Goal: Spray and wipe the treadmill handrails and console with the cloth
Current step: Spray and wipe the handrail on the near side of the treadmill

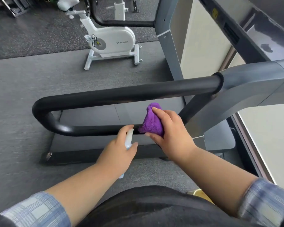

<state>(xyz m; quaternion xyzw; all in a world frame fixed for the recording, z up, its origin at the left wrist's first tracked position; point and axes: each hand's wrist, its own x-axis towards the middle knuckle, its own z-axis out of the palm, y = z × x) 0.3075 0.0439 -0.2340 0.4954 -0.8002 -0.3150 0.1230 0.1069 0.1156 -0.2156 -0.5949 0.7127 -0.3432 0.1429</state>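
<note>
Grip on cloth (pixel 152 122), grey gym floor (pixel 23 95)

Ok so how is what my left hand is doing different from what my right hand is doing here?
The left hand grips a pale translucent spray bottle, nozzle aimed at the lower black padded handrail bar; the right hand holds a bunched purple microfibre cloth against that bar. The left sits nearer you, just short of the bar; the right reaches over it. Both are curled round their item, close together.
</note>
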